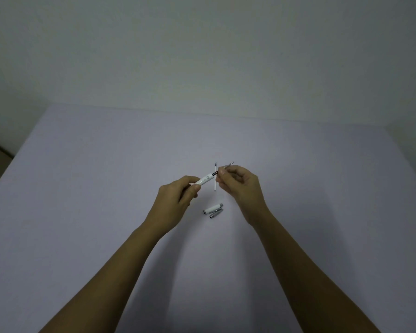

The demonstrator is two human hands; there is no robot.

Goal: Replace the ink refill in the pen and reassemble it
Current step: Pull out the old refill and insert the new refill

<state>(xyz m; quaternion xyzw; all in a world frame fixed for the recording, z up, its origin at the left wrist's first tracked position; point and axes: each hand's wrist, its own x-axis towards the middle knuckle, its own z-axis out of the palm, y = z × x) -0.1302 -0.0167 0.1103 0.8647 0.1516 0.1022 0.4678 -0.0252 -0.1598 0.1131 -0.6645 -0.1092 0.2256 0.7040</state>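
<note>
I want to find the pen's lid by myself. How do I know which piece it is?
Start at the lavender table and look between the two hands, a little nearer the person. The short white cap lies there, loose, with nobody touching it. It has a grey end and is stubbier than the thin white refill lying farther back.

Beneath the grip, the table (82, 188) is obstructed by a spare refill (215, 181), cap (213, 209) and small grey tip (216, 214); bare tabletop is seen outward on both sides
</note>
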